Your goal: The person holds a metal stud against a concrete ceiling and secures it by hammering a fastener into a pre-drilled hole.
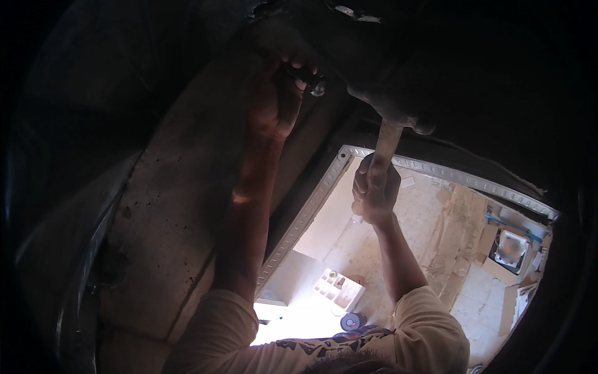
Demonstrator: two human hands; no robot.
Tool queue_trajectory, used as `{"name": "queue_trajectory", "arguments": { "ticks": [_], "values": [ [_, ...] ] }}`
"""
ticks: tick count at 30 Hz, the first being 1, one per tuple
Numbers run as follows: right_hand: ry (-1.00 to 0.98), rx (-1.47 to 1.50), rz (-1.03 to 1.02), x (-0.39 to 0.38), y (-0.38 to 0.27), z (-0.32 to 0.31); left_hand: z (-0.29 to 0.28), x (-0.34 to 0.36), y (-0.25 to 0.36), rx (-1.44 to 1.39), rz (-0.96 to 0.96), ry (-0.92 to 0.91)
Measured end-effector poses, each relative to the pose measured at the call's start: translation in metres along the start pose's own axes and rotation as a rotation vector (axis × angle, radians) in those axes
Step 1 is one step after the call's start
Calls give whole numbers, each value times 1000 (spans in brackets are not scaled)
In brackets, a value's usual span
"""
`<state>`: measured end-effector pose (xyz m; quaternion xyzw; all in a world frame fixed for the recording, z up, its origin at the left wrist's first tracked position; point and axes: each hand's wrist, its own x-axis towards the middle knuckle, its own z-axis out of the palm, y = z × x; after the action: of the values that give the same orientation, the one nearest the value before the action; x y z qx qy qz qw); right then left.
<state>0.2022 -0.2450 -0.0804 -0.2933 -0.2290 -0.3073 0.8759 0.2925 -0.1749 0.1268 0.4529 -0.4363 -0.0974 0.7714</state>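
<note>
My right hand (377,190) is wrapped round the pale wooden handle of a hammer (387,140). The hammer stands nearly upright in the picture, and its greyish head merges into the dark at the top. Further left and higher up, my left hand (277,103) has its fingers curled round a short dark object (302,76) with a shiny rounded end. Shadow hides most of that object, so its kind does not show. The two hands are apart, and both forearms reach up from the lower edge.
A light metal frame with a patterned edge (311,202) borders a bright opening around my right arm. Through it show a white compartment tray (324,288), a dark round roll (353,321), and a cardboard box (492,265) holding a white-framed item. A stained pale panel (162,206) lies at left.
</note>
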Motion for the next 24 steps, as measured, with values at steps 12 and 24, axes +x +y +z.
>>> {"name": "queue_trajectory", "arguments": {
  "ticks": [12, 24],
  "values": [
    [52, 26, 18, -13, -20, -3, 15, -18, -41, 288, -87, 448],
    [57, 64, 33, -22, -30, 0, 32, -21, -20, 85, 26, 422]
  ]
}}
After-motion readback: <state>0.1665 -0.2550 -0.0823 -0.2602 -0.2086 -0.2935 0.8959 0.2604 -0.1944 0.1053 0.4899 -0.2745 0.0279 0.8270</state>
